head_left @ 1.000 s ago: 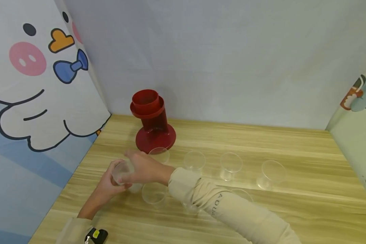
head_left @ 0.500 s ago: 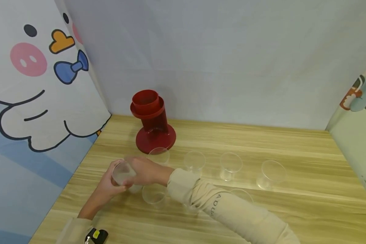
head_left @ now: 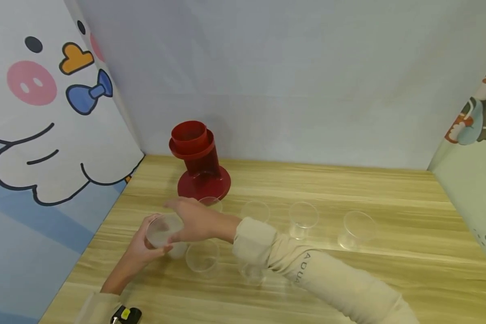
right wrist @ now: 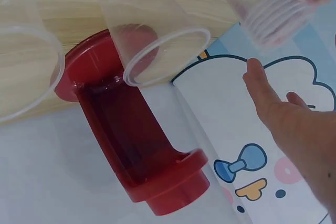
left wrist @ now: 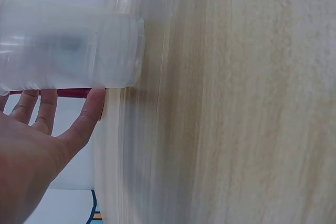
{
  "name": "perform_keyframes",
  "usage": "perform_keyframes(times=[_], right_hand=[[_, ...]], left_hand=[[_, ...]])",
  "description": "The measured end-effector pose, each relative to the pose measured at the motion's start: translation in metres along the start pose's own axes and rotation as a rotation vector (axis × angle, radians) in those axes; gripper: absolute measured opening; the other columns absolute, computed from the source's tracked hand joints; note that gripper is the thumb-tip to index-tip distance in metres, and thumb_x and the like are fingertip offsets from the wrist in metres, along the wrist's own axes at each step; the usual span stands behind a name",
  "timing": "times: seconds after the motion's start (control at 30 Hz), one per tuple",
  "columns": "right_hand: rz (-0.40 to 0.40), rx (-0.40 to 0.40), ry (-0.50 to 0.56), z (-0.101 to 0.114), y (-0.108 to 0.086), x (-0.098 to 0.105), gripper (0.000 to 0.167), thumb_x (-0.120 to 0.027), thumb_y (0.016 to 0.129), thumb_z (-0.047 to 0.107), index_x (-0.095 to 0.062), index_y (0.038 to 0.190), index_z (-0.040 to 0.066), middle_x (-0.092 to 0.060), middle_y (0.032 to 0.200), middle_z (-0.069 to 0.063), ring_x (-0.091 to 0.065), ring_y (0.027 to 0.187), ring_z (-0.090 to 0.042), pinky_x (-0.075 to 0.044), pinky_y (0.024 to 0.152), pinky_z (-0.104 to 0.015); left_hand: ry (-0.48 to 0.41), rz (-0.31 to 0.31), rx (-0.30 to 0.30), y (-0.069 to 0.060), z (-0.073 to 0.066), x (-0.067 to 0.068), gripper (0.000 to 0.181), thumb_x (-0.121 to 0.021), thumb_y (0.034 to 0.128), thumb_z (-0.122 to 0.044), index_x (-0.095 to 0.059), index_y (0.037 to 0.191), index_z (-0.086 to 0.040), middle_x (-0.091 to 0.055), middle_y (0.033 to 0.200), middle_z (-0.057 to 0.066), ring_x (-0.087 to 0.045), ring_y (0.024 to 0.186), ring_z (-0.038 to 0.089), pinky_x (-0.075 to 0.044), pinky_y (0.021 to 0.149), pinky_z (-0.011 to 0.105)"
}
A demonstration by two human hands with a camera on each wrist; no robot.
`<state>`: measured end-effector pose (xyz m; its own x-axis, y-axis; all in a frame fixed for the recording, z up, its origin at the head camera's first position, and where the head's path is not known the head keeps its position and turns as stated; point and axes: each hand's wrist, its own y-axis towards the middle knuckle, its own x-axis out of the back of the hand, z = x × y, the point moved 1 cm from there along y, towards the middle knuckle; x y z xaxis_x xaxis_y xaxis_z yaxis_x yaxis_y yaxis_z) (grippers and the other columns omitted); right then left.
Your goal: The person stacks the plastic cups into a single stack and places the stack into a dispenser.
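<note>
A stack of clear plastic cups (head_left: 160, 230) stands at the left of the table; the left wrist view shows the nested cups (left wrist: 68, 45) close up. My left hand (head_left: 139, 249) grips this stack from the left, thumb in front and fingers behind. My right hand (head_left: 200, 222) is at the stack's right side near the rim, with fingers extended. In the right wrist view the right hand (right wrist: 291, 119) has straight fingers and appears apart from the cups. Single clear cups, such as this front cup (head_left: 202, 256), stand to the right of the hands.
A red stand (head_left: 198, 164) with a round base and a tube-like top stands behind the hands. A back row of cups includes a far-right cup (head_left: 358, 227). The right sleeve (head_left: 328, 274) partly covers the front row. Printed cloth walls enclose the table (head_left: 389, 288).
The fingers of my right hand have lifted and spread a little beside the stack's rim. My left hand keeps its grip. The head view has shifted slightly.
</note>
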<state>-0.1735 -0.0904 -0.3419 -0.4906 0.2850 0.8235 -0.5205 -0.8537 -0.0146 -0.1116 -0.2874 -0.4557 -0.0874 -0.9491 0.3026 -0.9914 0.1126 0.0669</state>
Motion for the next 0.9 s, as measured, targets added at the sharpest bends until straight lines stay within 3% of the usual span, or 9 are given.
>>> perform_keyframes(times=[0.23, 0.47, 0.9], right_hand=[[-0.001, 0.037, 0.002, 0.007, -0.015, 0.013, 0.069, -0.072, 0.083, 0.028, -0.040, 0.141, 0.009, -0.044, 0.141, -0.002, -0.038, 0.130, -0.014, -0.033, 0.104, -0.025], [-0.025, 0.077, -0.002, 0.008, -0.028, 0.019, 0.068, -0.073, 0.082, 0.029, -0.042, 0.140, 0.009, -0.047, 0.138, -0.001, -0.042, 0.126, -0.011, -0.034, 0.101, -0.023], [-0.032, 0.139, 0.018, 0.010, -0.052, 0.026, 0.068, -0.072, 0.083, 0.031, -0.042, 0.140, 0.009, -0.046, 0.139, 0.000, -0.039, 0.129, -0.011, -0.028, 0.107, -0.032]], left_hand=[[-0.020, 0.002, -0.004, -0.001, -0.002, 0.000, 0.073, -0.069, 0.0779, 0.004, -0.027, 0.137, 0.000, -0.037, 0.126, 0.018, -0.041, 0.108, 0.015, -0.047, 0.078, 0.022], [0.034, -0.002, -0.002, 0.000, 0.002, 0.001, 0.073, -0.070, 0.0772, 0.002, -0.028, 0.137, -0.001, -0.039, 0.126, 0.018, -0.040, 0.108, 0.015, -0.044, 0.079, 0.024], [0.071, 0.005, 0.048, 0.000, -0.003, 0.001, 0.075, -0.072, 0.0788, -0.003, -0.027, 0.139, -0.003, -0.036, 0.131, 0.018, -0.036, 0.113, 0.030, -0.045, 0.079, 0.029]])
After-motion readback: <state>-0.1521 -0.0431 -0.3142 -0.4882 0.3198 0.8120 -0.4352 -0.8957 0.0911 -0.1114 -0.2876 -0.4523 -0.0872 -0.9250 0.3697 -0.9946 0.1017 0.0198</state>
